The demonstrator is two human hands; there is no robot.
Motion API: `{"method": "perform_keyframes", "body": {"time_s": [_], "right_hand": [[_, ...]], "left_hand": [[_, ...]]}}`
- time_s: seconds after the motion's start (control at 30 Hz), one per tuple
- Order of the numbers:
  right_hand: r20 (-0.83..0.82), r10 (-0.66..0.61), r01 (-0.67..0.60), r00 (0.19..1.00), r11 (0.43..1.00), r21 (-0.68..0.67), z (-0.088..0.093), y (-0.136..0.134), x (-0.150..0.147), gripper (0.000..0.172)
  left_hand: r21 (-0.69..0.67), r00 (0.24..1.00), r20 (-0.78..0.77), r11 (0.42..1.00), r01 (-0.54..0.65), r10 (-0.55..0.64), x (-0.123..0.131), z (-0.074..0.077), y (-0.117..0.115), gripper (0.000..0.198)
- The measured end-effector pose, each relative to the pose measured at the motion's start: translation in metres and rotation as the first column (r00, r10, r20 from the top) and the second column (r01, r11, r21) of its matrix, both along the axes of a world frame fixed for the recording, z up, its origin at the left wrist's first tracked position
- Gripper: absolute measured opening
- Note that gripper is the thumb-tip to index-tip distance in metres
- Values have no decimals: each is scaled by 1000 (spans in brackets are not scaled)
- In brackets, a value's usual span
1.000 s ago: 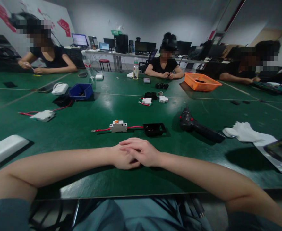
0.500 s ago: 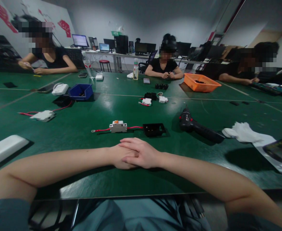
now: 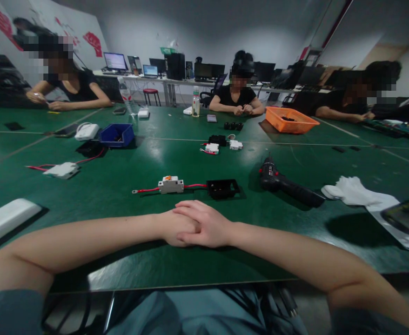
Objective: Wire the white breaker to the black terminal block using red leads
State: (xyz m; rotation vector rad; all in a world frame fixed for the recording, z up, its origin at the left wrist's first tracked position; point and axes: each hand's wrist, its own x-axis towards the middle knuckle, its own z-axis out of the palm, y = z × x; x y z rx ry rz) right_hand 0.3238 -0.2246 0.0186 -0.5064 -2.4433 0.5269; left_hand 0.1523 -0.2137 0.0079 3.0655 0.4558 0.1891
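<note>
Both my forearms rest on the green table (image 3: pixel 120 195) near its front edge. My right hand (image 3: pixel 209 228) lies on top of my left hand (image 3: pixel 172 227), its fingers flat and together across it. The left hand's fingers are covered, and neither hand visibly holds anything. Just beyond the hands sits a white circuit breaker (image 3: pixel 170 185) with red wires on both sides, and a black rectangular frame (image 3: pixel 223 188) lies to its right. Neither hand touches them.
A black power screwdriver (image 3: pixel 288 184) and white gloves (image 3: pixel 352 190) lie to the right, a white bar (image 3: pixel 7 218) to the left. Farther off stand a blue bin (image 3: pixel 117 135), an orange tray (image 3: pixel 290 120) and more breakers (image 3: pixel 63 170). Three other people sit at the far side.
</note>
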Motion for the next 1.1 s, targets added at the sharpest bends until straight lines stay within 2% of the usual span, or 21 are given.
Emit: {"method": "perform_keyframes", "body": {"time_s": [0.03, 0.07, 0.1, 0.17, 0.2, 0.23, 0.27, 0.3, 0.37, 0.47, 0.53, 0.7, 0.93, 1.1], "right_hand": [[-16, 12, -10, 1000, 993, 117, 0, -2, 1, 51], [-26, 66, -56, 998, 962, 266, 1, -5, 2, 43], [-20, 151, -128, 988, 896, 424, 1, -9, 3, 35], [42, 331, -272, 943, 688, 673, 2, -16, 5, 26], [78, 390, -315, 917, 591, 743, 3, -19, 5, 24], [99, 419, -331, 902, 528, 782, 4, -22, 5, 24], [109, 423, -333, 900, 503, 797, 5, -23, 4, 25], [121, 411, -336, 903, 505, 795, 6, -24, 3, 26], [161, 373, -357, 914, 549, 756, 7, -23, 2, 29], [217, 322, -380, 921, 632, 676, 8, -18, 2, 32], [238, 313, -391, 919, 663, 638, 7, -15, 3, 32], [265, 316, -412, 911, 712, 568, 6, -14, 4, 26], [282, 300, -406, 911, 766, 497, 6, -13, 4, 24], [290, 299, -406, 909, 791, 458, 6, -13, 4, 22]], "left_hand": [[34, 999, 1, 998, 49, -49, -2, 7, 2, 27], [72, 994, 4, 992, 106, -107, -4, 15, 5, 23], [123, 990, 11, 983, 137, -140, -6, 25, 8, 19], [256, 990, -2, 957, 137, -141, -10, 47, 15, 20], [325, 996, 1, 942, 86, -91, -11, 58, 19, 23], [381, 999, -1, 924, 42, -45, -10, 67, 23, 24], [423, 1000, -15, 906, 8, -2, -9, 73, 27, 24], [453, 999, -36, 891, -11, 30, -7, 78, 31, 23], [481, 993, -101, 877, -2, 57, -1, 80, 39, 22], [476, 981, -179, 879, 23, 72, 8, 74, 51, 31], [471, 975, -194, 882, -7, 111, 12, 68, 58, 38], [488, 952, -206, 867, -102, 227, 19, 57, 66, 47], [525, 928, -213, 837, -156, 307, 21, 43, 67, 39], [539, 915, -204, 820, -193, 349, 20, 37, 62, 46]]}}
